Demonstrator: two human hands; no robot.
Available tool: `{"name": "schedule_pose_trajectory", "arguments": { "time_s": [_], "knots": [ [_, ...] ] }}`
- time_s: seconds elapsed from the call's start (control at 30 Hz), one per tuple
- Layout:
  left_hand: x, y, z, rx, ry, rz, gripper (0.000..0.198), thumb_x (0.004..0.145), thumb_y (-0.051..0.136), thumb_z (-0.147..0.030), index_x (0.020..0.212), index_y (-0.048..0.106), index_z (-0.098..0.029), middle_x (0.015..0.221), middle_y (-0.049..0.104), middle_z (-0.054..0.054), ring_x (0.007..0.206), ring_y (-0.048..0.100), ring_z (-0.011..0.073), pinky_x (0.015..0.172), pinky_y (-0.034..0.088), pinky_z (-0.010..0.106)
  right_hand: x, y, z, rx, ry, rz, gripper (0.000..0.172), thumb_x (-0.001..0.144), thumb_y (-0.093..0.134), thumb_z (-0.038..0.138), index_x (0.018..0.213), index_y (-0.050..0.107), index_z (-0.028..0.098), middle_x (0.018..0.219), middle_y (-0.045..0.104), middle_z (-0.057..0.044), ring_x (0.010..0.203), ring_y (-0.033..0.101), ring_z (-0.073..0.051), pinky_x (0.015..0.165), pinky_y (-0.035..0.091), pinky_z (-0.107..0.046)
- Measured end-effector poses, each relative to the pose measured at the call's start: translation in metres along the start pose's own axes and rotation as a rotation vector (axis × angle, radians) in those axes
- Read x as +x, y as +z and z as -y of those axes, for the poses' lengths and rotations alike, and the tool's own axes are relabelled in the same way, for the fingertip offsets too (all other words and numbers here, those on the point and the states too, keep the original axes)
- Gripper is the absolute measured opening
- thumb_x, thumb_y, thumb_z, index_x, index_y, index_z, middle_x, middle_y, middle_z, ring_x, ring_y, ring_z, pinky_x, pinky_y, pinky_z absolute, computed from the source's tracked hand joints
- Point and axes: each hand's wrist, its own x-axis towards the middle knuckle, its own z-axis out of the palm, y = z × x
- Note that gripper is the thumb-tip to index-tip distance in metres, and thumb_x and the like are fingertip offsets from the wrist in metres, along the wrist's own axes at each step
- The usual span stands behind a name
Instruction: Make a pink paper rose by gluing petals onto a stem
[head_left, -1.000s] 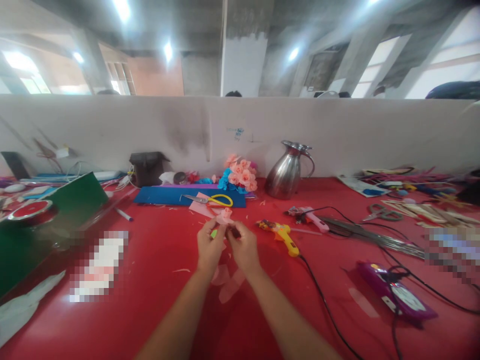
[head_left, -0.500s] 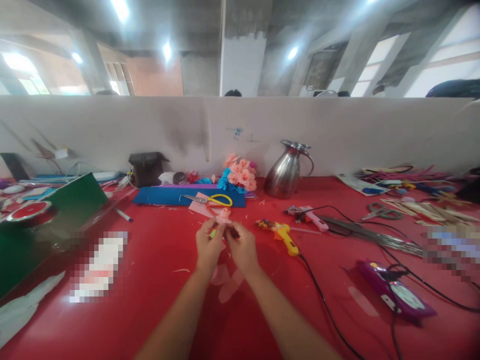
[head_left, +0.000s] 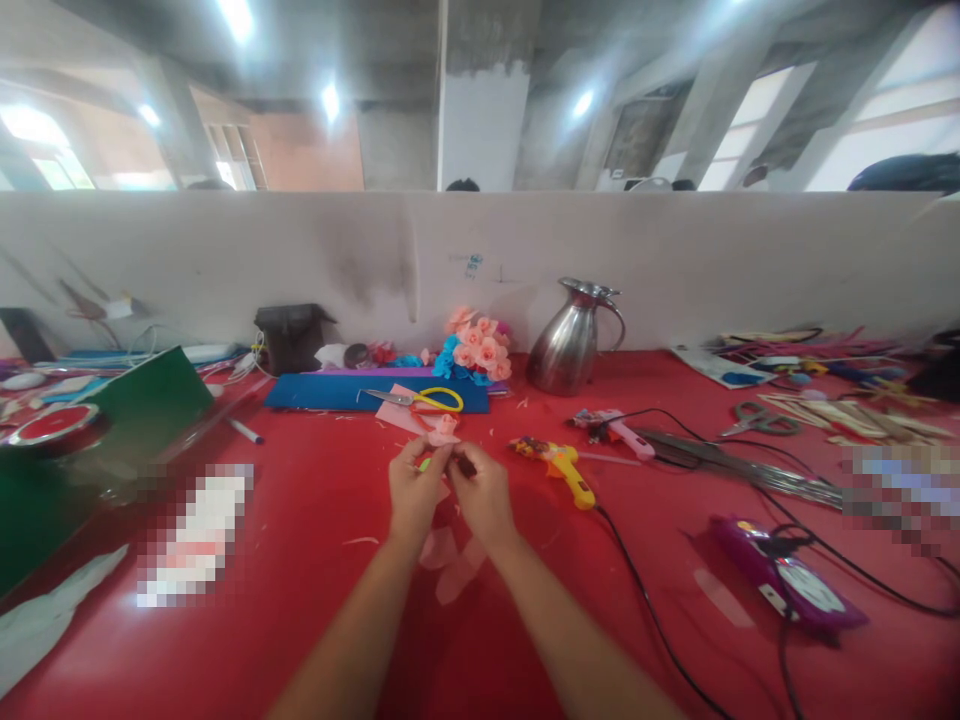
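Between my fingertips is a small pink paper flower (head_left: pixel 444 428), held up over the middle of the red table (head_left: pixel 300 600). My left hand (head_left: pixel 414 488) is closed in a pinch at the flower's base, and a bit of green shows by its fingers. From the other side my right hand (head_left: pixel 480 495) pinches the same base, its fingertips meeting the left ones. Loose pink paper petals (head_left: pixel 459 570) lie on the table below my wrists. Just beyond the flower, scissors (head_left: pixel 412 398) with yellow handles rest on a blue sheet (head_left: pixel 315 392).
A yellow glue gun (head_left: pixel 566 472) and a pink glue gun (head_left: pixel 619 432) lie to the right, cords trailing. Behind them stands a steel jug (head_left: pixel 564 345), beside a bunch of pink paper flowers (head_left: pixel 484 345). A purple power strip (head_left: pixel 787 580) sits nearer right. A green board (head_left: pixel 150 430) leans left.
The flower has tipped slightly and sits a little lower between my fingers. Both hands keep their pinch in nearly the same place.
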Motion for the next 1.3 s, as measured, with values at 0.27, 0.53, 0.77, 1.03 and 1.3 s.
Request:
{"name": "schedule_pose_trajectory", "arguments": {
  "time_s": [0.27, 0.53, 0.77, 1.03, 1.3],
  "knots": [
    [0.002, 0.001, -0.002, -0.14, -0.051, 0.046, 0.016, 0.066, 0.067, -0.028, 0.077, 0.066, -0.016, 0.075, 0.064, 0.002, 0.075, 0.058, 0.0148, 0.074, 0.044, 0.025, 0.0, 0.003, -0.004, 0.014, 0.011, 0.022, 0.016, 0.079, 0.049, 0.026, 0.079, 0.063, 0.019, 0.069, 0.064, -0.001, 0.059, 0.055, -0.015, 0.057, 0.043, -0.024],
    [0.002, 0.0, -0.005, -0.183, -0.112, 0.104, 0.016, 0.064, 0.067, -0.025, 0.077, 0.068, -0.014, 0.074, 0.066, 0.003, 0.072, 0.058, 0.0146, 0.071, 0.044, 0.025, 0.0, 0.004, -0.007, 0.023, 0.021, 0.004, 0.017, 0.077, 0.049, 0.021, 0.083, 0.064, 0.018, 0.076, 0.068, -0.003, 0.064, 0.06, -0.016, 0.061, 0.046, -0.025],
    [0.006, 0.002, 0.002, -0.11, -0.049, 0.025, 0.027, 0.063, 0.069, -0.027, 0.088, 0.068, -0.016, 0.082, 0.067, 0.004, 0.078, 0.059, 0.0154, 0.075, 0.044, 0.026, 0.003, 0.002, -0.011, -0.02, 0.041, -0.001, 0.02, 0.077, 0.049, 0.028, 0.085, 0.063, 0.016, 0.08, 0.068, -0.006, 0.07, 0.062, -0.018, 0.066, 0.047, -0.028],
    [0.016, 0.002, 0.004, 0.009, 0.05, 0.008, 0.011, 0.065, 0.066, -0.028, 0.064, 0.068, -0.016, 0.069, 0.062, 0.003, 0.069, 0.055, 0.0143, 0.07, 0.044, 0.026, 0.014, 0.002, -0.021, -0.143, 0.074, -0.005, 0.031, 0.072, 0.052, 0.044, 0.082, 0.063, 0.017, 0.074, 0.068, -0.009, 0.066, 0.062, -0.022, 0.062, 0.046, -0.032],
    [0.016, 0.002, 0.003, -0.239, -0.197, 0.113, 0.026, 0.062, 0.067, -0.039, 0.071, 0.068, -0.014, 0.065, 0.061, 0.002, 0.063, 0.052, 0.0115, 0.064, 0.041, 0.025, 0.014, 0.002, -0.025, -0.089, 0.118, 0.009, 0.029, 0.07, 0.055, 0.042, 0.085, 0.063, 0.018, 0.079, 0.067, -0.008, 0.071, 0.061, -0.022, 0.069, 0.045, -0.034]
  ]
}}
